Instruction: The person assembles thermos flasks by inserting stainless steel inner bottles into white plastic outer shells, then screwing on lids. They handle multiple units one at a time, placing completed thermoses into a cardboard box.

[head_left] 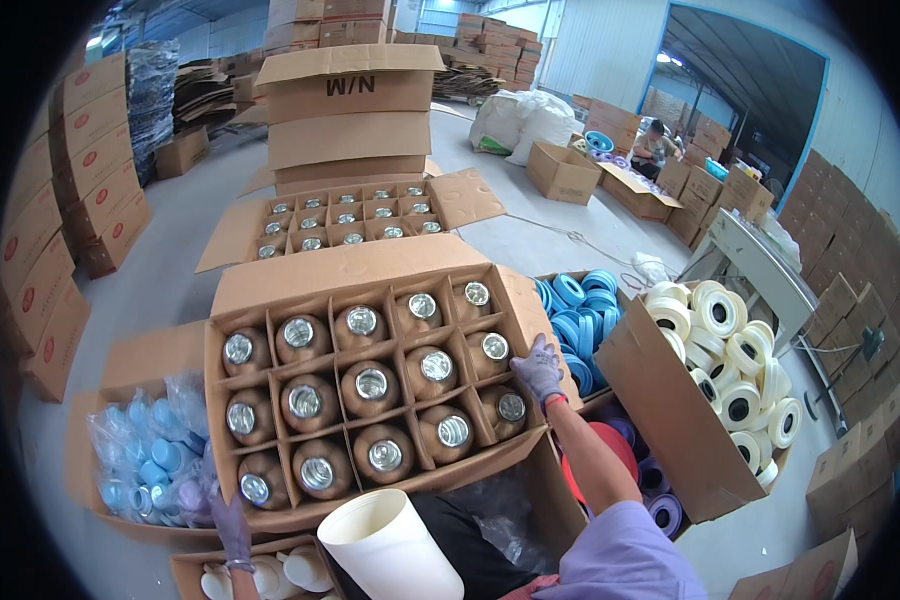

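A divided cardboard carton point(380, 285) lies before me, several bronze-coloured glass flask liners with silvery mouths point(371, 384) standing in its compartments. My right hand point(540, 372), in a grey glove, grips the carton's right wall near the folded-out flap. At the near left corner, my left hand point(231, 525), also gloved, is against the carton's side; its fingertips are partly hidden. Close to my body, below the carton's near edge, leans a cream hollow plastic flask shell point(395, 540), its open end up. Neither hand touches it.
Blue rings point(580, 325), cream rings point(722, 312) and purple rings point(664, 512) fill boxes at right. Light-blue cups point(170, 457) in plastic sit at left; white parts point(305, 568) lie below. Another liner carton point(350, 250) stands beyond. A person point(654, 148) sits farther back among boxes.
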A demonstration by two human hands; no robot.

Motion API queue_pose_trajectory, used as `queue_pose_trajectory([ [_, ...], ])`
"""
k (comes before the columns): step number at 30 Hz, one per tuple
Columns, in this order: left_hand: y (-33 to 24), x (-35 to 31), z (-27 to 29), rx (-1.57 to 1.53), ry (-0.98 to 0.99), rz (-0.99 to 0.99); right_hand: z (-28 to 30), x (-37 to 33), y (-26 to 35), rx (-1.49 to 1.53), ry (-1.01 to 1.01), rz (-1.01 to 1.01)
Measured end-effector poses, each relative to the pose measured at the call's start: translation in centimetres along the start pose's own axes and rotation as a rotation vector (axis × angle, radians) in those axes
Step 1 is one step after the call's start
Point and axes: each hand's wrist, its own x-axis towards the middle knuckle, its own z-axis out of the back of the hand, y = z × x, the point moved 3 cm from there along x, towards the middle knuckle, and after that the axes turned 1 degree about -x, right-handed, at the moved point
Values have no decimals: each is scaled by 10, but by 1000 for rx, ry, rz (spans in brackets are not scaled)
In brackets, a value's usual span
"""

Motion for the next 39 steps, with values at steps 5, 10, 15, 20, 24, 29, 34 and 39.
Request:
queue_pose_trajectory([
  [5,14,-15,-4,-159,-49,-13,-18,15,-36,152,69,371],
  [10,-13,14,11,70,-10,-26,-19,22,-11,79,5,728],
  [15,-65,98,-41,339,317,-17,-19,62,-21,126,216,318],
  [20,51,215,64,1134,207,-492,2,-35,-55,699,284,528],
  [24,13,189,-12,994,8,-465,75,-225,-270,749,357,45],
  [29,-211,-87,-92,189,690,-397,29,-544,-534,312,-234,-887],
  [34,-177,-160,-127,368,1140,-166,-126,-708,-602,1138,229,-1746],
  [39,-200,-177,-138,272,1080,-66,-221,-689,-586,1873,-335,-1992],
])
